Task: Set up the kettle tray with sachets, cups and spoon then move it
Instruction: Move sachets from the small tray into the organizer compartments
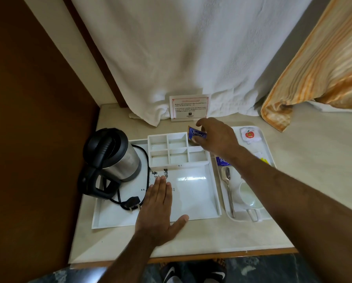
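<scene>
Two trays are set side by side on the counter (191,237). On the left of the kettle tray (193,201) a steel kettle (114,158) is stood with its plug (133,203) beside it, and a divided organiser (175,150) with empty compartments is placed at the back. The left hand (158,211) is laid flat and spread wide on the tray floor. A blue tea sachet (196,134) is pinched in the right hand (213,137) above the organiser's right rear corner. In the smaller tray (267,148) to the right, a spoon (228,188), a cup (248,197) lying on its side, and more sachets (249,134) are kept. A printed card (189,108) is propped against the white cloth (181,58) behind.
</scene>
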Motion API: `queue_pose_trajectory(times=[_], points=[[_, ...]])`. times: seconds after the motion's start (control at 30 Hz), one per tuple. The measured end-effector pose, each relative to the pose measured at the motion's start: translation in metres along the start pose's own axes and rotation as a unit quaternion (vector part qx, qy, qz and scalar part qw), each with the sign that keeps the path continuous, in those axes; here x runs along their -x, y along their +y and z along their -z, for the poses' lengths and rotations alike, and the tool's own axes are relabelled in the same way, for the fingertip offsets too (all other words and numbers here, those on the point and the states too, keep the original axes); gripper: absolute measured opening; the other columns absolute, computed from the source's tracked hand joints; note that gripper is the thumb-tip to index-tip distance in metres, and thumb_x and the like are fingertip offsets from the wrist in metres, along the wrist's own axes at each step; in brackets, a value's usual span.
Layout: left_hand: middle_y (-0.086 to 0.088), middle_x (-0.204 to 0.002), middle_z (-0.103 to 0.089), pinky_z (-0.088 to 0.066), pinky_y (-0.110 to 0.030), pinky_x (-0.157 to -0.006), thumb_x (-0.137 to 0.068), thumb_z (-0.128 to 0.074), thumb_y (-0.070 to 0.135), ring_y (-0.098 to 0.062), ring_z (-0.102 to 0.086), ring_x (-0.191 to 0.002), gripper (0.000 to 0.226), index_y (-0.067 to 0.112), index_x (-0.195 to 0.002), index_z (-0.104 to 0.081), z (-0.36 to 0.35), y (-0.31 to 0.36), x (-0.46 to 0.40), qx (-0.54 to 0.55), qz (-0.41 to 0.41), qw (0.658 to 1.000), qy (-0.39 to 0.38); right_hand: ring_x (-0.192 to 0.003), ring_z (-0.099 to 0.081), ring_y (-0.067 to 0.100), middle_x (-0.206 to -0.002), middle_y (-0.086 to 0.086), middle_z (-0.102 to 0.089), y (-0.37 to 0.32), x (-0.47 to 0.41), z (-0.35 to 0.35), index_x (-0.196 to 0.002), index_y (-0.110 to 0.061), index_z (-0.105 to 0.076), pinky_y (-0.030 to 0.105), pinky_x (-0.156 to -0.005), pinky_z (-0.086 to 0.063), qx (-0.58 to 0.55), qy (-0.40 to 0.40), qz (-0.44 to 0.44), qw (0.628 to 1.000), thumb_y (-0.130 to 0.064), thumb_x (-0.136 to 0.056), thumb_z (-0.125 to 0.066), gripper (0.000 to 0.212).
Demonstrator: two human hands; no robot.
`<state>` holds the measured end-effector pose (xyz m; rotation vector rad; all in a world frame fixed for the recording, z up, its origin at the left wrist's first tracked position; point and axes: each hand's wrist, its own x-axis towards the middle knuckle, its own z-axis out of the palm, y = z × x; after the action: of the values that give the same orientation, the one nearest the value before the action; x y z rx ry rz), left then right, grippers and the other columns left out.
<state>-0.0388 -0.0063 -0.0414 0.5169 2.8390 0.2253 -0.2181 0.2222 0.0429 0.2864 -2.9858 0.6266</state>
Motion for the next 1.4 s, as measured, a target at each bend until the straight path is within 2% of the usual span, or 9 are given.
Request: queue_pose_trajectory(times=[0.23, 0.33, 0.47, 0.6, 0.7, 0.83, 1.0, 1.27, 1.4], points=[[-0.012, -0.165, 0.014, -0.005, -0.048, -0.125, -0.089, -0.01, 0.079, -0.026, 0.014, -0.153, 0.099, 0.007, -0.157, 0.001, 0.001, 0.001, -0.001, -0.005, 0.0, 1.0, 0.006, -0.099, -0.056, 0.025, -0.113, 0.007, -0.057, 0.002, 0.004, -0.005, -0.128, -0.014, -0.054, 0.033, -0.068, -0.048, 0.163, -0.057, 0.086, 0.981, -0.03, -0.092, -0.061, 0.04], [-0.012, -0.165, 0.013, -0.003, -0.046, -0.121, -0.091, -0.013, 0.077, -0.026, 0.013, -0.153, 0.097, 0.007, -0.157, 0.0, 0.0, 0.0, 0.001, -0.004, -0.003, 1.0, 0.013, -0.101, -0.057, 0.025, -0.117, 0.007, -0.054, 0.007, 0.007, 0.0, -0.136, -0.015, -0.046, 0.036, -0.074, -0.051, 0.137, -0.072, 0.084, 0.984, -0.038, -0.092, -0.059, 0.051], [-0.014, -0.166, 0.005, -0.005, -0.044, -0.121, -0.093, -0.02, 0.074, -0.028, 0.006, -0.154, 0.095, 0.005, -0.157, -0.006, -0.003, -0.001, 0.001, -0.001, -0.011, 1.0, 0.029, -0.098, -0.062, 0.02, -0.114, 0.004, -0.066, 0.039, 0.003, 0.033, -0.13, -0.015, -0.058, 0.032, -0.086, -0.046, -0.071, 0.034, -0.064, 0.995, -0.042, -0.094, -0.056, 0.045], [-0.015, -0.166, 0.004, -0.005, -0.043, -0.121, -0.094, -0.023, 0.073, -0.029, 0.004, -0.154, 0.095, 0.004, -0.156, -0.006, -0.005, -0.001, 0.001, -0.002, -0.02, 0.999, 0.038, -0.112, -0.058, 0.02, -0.126, 0.003, -0.065, 0.073, 0.009, 0.052, -0.119, -0.018, -0.067, 0.033, -0.098, -0.046, 0.058, -0.159, -0.079, 0.982, -0.025, -0.088, -0.063, 0.032], [-0.016, -0.166, 0.004, -0.007, -0.045, -0.121, -0.094, -0.026, 0.072, -0.03, 0.003, -0.154, 0.095, 0.003, -0.156, -0.006, -0.006, -0.002, 0.001, -0.006, -0.023, 0.999, 0.042, -0.105, -0.055, 0.016, -0.12, -0.002, -0.062, 0.076, 0.022, 0.041, -0.119, -0.02, -0.063, 0.029, -0.085, -0.044, 0.067, -0.256, -0.096, 0.96, -0.039, -0.079, -0.074, 0.046], [-0.016, -0.166, 0.003, -0.007, -0.045, -0.121, -0.094, -0.026, 0.072, -0.029, 0.003, -0.154, 0.095, 0.003, -0.156, -0.007, -0.006, -0.003, 0.001, -0.009, -0.021, 0.999, 0.045, -0.087, -0.058, 0.017, -0.101, 0.001, -0.064, 0.069, 0.028, 0.026, -0.107, -0.016, -0.058, 0.029, -0.069, -0.046, 0.112, -0.247, -0.156, 0.95, -0.058, -0.07, -0.074, 0.059], [-0.018, -0.166, 0.001, -0.008, -0.045, -0.121, -0.094, -0.026, 0.071, -0.03, 0.002, -0.154, 0.095, 0.001, -0.156, -0.008, -0.006, -0.001, 0.001, -0.009, -0.026, 0.998, 0.053, -0.07, -0.064, 0.02, -0.084, 0.007, -0.066, 0.057, 0.025, 0.023, -0.099, -0.007, -0.061, 0.03, -0.063, -0.056, 0.052, -0.234, -0.228, 0.944, -0.042, -0.07, -0.082, 0.051], [-0.016, -0.166, 0.003, -0.006, -0.042, -0.122, -0.094, -0.024, 0.072, -0.028, 0.004, -0.154, 0.095, 0.004, -0.157, -0.004, -0.008, -0.002, 0.002, -0.006, -0.02, 0.998, 0.054, -0.083, -0.07, 0.028, -0.096, 0.016, -0.068, 0.047, 0.023, 0.027, -0.098, -0.003, -0.058, 0.04, -0.08, -0.06, -0.032, -0.245, -0.332, 0.91, -0.023, -0.07, -0.087, 0.045], [-0.016, -0.166, 0.002, -0.005, -0.042, -0.122, -0.094, -0.026, 0.072, -0.028, 0.003, -0.154, 0.095, 0.004, -0.157, -0.006, -0.009, -0.003, 0.001, -0.006, -0.021, 0.998, 0.054, -0.088, -0.069, 0.026, -0.099, 0.014, -0.069, 0.048, 0.024, 0.033, -0.105, -0.001, -0.059, 0.037, -0.083, -0.058, 0.004, -0.263, -0.317, 0.911, -0.026, -0.07, -0.086, 0.05]])
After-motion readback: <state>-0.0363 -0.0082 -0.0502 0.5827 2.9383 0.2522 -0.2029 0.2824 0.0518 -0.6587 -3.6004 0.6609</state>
